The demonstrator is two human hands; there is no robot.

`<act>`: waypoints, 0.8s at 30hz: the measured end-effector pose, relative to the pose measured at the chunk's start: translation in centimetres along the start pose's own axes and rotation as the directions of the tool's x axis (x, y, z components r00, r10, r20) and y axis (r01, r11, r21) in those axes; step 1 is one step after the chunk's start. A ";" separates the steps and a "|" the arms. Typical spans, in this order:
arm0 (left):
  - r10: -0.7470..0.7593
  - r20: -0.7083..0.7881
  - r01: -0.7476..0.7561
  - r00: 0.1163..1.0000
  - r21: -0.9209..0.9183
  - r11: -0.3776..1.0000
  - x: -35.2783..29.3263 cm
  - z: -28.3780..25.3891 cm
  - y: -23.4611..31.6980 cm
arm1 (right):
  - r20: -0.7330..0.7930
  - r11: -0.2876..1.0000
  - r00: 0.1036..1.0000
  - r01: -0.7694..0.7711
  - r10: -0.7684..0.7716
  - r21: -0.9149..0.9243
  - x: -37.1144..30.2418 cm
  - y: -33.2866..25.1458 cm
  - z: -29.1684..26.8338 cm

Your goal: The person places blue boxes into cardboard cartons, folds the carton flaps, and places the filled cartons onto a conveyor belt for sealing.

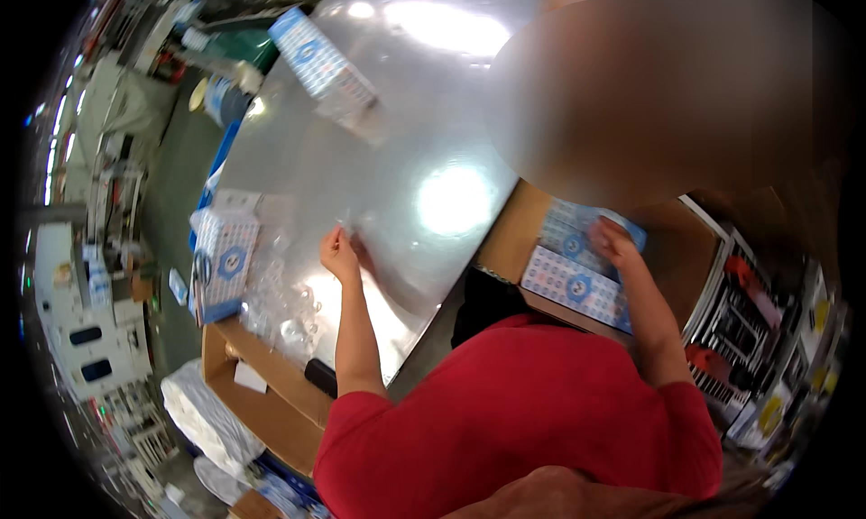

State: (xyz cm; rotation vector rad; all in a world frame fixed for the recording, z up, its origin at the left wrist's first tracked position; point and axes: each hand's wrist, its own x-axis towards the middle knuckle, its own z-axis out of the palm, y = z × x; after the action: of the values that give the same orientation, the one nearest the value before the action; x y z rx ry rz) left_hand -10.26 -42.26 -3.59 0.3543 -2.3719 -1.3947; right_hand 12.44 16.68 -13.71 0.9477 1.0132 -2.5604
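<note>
Above the metal table, my left hand (pixel 339 254) is closed in a pinch. What sits between its fingertips, if anything, is too small to make out. My right hand (pixel 613 241) is over the right end of a light-blue patterned box (pixel 566 223) in an open cardboard carton (pixel 502 233). Motion smears its fingers, so their grip is unclear. In front of that box, nearer my body, lies a white-and-blue patterned box (pixel 577 286). Left of my left hand, a heap of clear plastic pieces (pixel 284 307) lies on the table's near left part.
Scissors (pixel 203 268) are by a patterned box (pixel 225 253) at the table's left edge. Another patterned box (pixel 320 59) lies farther back on the metal table (pixel 388 149). An open cardboard box (pixel 271 397) stands at lower left. Tools (pixel 726 325) fill the right side. A blurred patch covers the upper right.
</note>
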 end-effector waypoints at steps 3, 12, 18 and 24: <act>-0.210 0.373 0.343 0.904 -0.338 0.876 -5.6 5.8 8.4 | -0.585 0.559 0.762 -0.367 -0.277 -0.744 -0.7 -0.2 6.5; -0.329 0.900 0.932 0.287 -0.183 0.313 -19.8 17.7 21.8 | 0.204 0.825 0.949 0.311 -0.241 -0.472 -7.2 -2.5 18.8; 0.202 0.831 -0.010 0.519 -0.230 0.973 -19.6 20.5 20.4 | -0.297 0.809 0.922 0.028 -0.248 -0.587 -5.1 -3.1 6.7; 0.469 0.883 -0.904 0.024 -0.180 0.387 -19.9 19.3 19.9 | -0.420 0.845 0.862 0.019 -0.285 -0.534 -3.7 -2.5 4.1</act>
State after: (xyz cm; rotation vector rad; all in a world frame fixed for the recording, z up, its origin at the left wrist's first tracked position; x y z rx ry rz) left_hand -1.23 -9.75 1.58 -1.7531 -2.7242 -0.3720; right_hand 12.26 15.65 -7.75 1.4125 1.8694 -1.9879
